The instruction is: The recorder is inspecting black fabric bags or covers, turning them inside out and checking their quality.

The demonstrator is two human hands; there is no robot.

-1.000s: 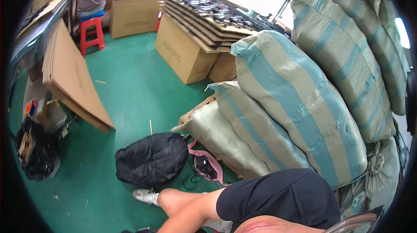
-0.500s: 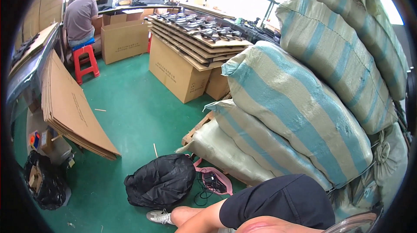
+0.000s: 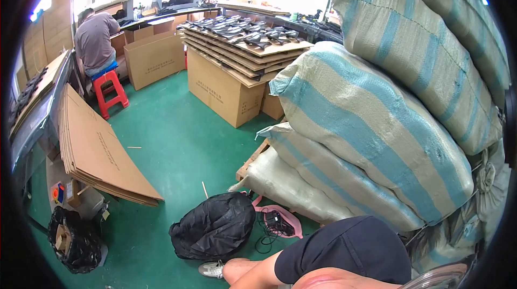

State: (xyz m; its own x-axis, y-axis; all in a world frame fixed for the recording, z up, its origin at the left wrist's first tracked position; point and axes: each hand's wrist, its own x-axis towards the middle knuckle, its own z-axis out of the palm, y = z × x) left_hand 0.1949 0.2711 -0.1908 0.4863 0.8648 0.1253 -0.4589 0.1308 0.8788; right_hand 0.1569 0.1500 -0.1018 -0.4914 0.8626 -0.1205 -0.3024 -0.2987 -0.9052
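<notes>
Neither of my hands shows in the head view. Along the lower edge I see my bent bare knee [image 3: 243, 270], my black shorts [image 3: 344, 251] and a grey shoe [image 3: 211, 270] on the green floor [image 3: 177, 143]. A crumpled black bag [image 3: 215, 227] lies just beyond the shoe. Beside it, a pink pouch with black cables [image 3: 277, 221] rests against a wooden pallet [image 3: 252, 161].
Big striped woven sacks [image 3: 371, 127] are piled on the pallet at the right. Cardboard boxes topped with sheets of dark parts [image 3: 237, 68] stand mid-room. Flat cardboard sheets [image 3: 97, 154] lean at the left. A person [image 3: 96, 41] sits on a red stool [image 3: 110, 89]. A black waste bag [image 3: 72, 240] sits lower left.
My view has tilted upward, so the bag, the sacks and the seated person sit lower in the picture. Nothing in the room itself has moved.
</notes>
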